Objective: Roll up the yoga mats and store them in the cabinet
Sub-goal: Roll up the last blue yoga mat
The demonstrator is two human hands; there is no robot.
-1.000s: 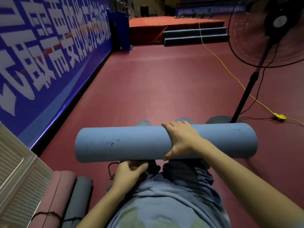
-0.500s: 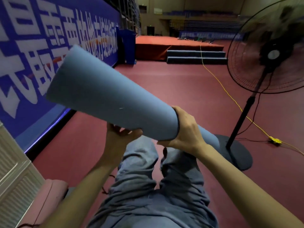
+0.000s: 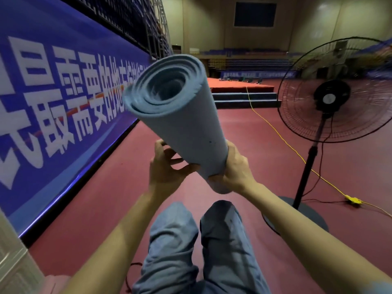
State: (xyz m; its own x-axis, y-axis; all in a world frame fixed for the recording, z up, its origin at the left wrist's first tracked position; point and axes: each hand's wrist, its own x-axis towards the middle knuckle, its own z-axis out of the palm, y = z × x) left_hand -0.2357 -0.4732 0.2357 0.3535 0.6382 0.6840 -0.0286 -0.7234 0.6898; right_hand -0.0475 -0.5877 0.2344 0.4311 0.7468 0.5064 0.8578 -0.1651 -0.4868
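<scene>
Far left of the hands there's the long blue banner with big white characters (image 3: 63,107) running along the red sports floor (image 3: 127,187), and a bit of pale slatted cabinet panel (image 3: 12,262) down in the corner, with a pinkish rolled mat end (image 3: 56,283) poking in just beside it. The left hand (image 3: 167,172) sits under the lower part of the rolled-up grey-blue foam yoga mat (image 3: 180,115), fingers curled loosely around its underside, thumb touching the roll. The mat is tipped up now, long axis running from low near the hands up and away to the left, spiral end facing the camera so you can see the coiled layers. The right hand (image 3: 233,172) wraps tight around the bottom end of the roll. Below both hands are the person's grey-blue trouser legs (image 3: 191,240). Right of the hands stands a black pedestal fan (image 3: 331,96), with a yellow cable (image 3: 282,139) trailing across the floor behind it.

Compared to a second ago: the mat was lying flat crosswise over the knees, half a second ago it was angled up to the left, and now it's steeper with the open end turned toward the view
</scene>
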